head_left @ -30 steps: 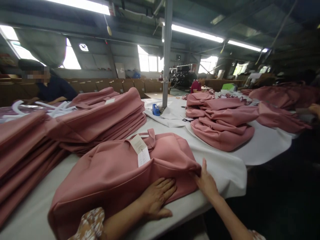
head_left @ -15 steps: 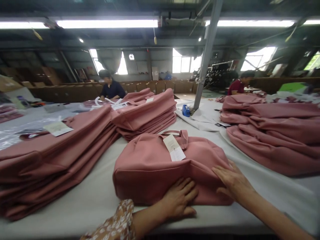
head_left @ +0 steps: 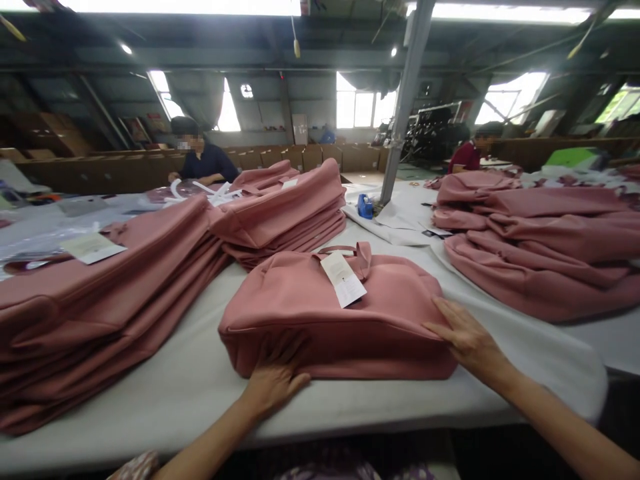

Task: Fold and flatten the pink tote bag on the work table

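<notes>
A pink bag [head_left: 320, 287] lies on its side on the white-covered table [head_left: 380, 407], its base facing me. Two paper tags [head_left: 345, 280] rest on its top by the handle [head_left: 361, 257]. My left hand [head_left: 280, 373] presses flat against the lower left of the base, fingers spread and partly in shadow. At the bag's right end, my right hand [head_left: 467, 337] lies with fingers stretched along the edge, touching it.
Pink bags are stacked at the left [head_left: 125, 287] and farther back [head_left: 285, 213]. Another pile of pink bags [head_left: 545, 260] stands right. A blue tape dispenser [head_left: 365, 207] sits near a metal post [head_left: 400, 120]. Two people [head_left: 205, 160] work across the table.
My left hand has slid left along the bag's base, which now looks smoother. My right hand stays at the right end. The view has tilted down.
</notes>
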Demonstrator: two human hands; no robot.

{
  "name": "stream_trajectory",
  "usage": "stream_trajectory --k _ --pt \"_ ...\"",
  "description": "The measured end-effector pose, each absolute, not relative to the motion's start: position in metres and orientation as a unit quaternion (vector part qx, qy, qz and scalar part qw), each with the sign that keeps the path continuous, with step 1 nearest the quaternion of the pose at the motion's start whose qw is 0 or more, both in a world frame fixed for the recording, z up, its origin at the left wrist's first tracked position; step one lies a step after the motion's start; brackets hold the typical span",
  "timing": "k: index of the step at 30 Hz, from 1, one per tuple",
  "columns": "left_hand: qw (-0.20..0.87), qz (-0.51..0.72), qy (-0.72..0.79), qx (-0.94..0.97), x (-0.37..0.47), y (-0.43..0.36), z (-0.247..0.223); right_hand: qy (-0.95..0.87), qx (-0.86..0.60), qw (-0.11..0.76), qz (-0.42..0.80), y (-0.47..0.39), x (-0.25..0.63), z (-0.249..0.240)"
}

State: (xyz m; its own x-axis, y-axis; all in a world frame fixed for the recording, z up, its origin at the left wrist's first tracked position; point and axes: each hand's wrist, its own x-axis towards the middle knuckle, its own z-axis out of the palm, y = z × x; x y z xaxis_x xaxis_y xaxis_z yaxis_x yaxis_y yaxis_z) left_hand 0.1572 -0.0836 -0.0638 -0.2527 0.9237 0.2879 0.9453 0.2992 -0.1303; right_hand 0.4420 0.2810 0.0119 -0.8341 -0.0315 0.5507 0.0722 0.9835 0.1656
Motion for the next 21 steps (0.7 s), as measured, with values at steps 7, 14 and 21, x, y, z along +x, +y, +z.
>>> stream_trajectory --k 7,14,21 --pt "0.269 -0.095 -0.726 -0.626 0.178 -0.086 -0.019 -0.946 -0.023 0.297 -0.126 0.279 0.439 0.005" --pt "0.178 0.003 -0.782 -0.597 0.140 -0.052 0.085 -0.961 0.029 0.245 -0.121 0.265 0.430 0.040" --pt "0.074 0.083 -0.741 -0.662 0.100 -0.068 0.051 -0.964 -0.108 0.183 -0.160 0.249 0.423 0.037"
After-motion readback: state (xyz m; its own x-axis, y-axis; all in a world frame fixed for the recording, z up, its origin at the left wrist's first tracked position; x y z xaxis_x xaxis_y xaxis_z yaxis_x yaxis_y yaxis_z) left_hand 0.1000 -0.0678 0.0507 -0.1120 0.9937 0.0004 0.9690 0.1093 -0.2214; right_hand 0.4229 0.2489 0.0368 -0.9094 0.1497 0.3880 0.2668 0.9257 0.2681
